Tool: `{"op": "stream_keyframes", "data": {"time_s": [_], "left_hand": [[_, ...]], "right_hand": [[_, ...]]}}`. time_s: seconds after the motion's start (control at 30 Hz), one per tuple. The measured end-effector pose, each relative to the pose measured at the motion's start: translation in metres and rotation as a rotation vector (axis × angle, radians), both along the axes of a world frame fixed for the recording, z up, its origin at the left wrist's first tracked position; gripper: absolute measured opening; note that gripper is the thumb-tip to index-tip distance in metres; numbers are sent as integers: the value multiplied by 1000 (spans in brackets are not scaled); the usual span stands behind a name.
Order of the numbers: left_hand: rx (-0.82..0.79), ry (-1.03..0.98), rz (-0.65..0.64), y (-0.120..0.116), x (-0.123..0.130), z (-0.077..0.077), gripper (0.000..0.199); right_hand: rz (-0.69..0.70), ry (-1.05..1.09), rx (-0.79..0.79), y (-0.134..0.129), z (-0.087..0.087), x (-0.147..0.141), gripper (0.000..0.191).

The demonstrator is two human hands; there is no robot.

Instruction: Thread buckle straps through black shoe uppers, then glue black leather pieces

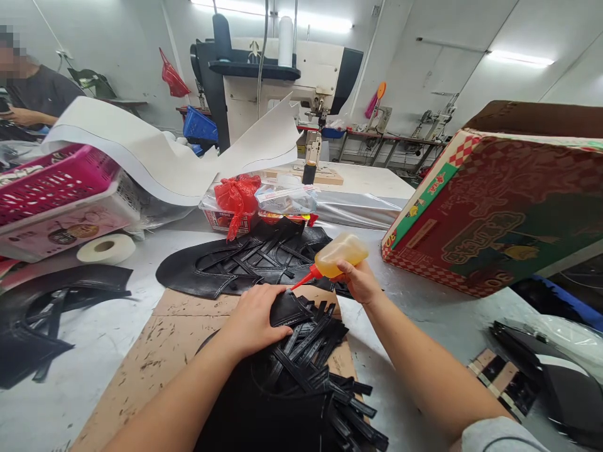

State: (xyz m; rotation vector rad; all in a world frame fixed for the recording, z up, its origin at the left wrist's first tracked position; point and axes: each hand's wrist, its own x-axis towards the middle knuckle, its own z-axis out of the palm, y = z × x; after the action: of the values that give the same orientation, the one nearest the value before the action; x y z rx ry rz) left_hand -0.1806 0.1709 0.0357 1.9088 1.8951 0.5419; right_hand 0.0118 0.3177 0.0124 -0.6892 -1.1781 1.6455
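Observation:
My right hand point(360, 280) is wrapped round a squeeze bottle point(340, 254) of yellowish liquid. The bottle is tilted, its red nozzle pointing down and left, with the tip close to the fingertips of my left hand. My left hand point(257, 317) lies flat, fingers together and thumb apart, on a black leather-like piece point(287, 311) with many loose strap ends point(325, 339). Under that piece is a brown cardboard sheet point(136, 364) with dark marks. Just beyond lies a second black strapped piece point(188, 270). Whether the nozzle touches the material I cannot tell.
A red box point(494, 213) stands at the right. At the left are a pink basket point(75, 182), a paper roll point(106, 248) and another black piece point(28, 320). A red plastic bag point(238, 194) sits before a sewing machine point(301, 75). A person point(38, 88) is at far left.

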Motion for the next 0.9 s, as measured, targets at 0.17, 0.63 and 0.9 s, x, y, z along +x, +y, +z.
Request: {"op": "stream_keyframes", "data": {"time_s": [0.17, 0.63, 0.9], "left_hand": [[9, 5, 3, 0, 0, 1, 58], [32, 12, 0, -1, -2, 1, 61], [44, 27, -3, 0, -4, -2, 61]], "right_hand": [[8, -24, 14, 2, -2, -5, 66], [32, -45, 38, 2, 1, 1, 51], [63, -79, 48, 2, -1, 9, 43]]}}
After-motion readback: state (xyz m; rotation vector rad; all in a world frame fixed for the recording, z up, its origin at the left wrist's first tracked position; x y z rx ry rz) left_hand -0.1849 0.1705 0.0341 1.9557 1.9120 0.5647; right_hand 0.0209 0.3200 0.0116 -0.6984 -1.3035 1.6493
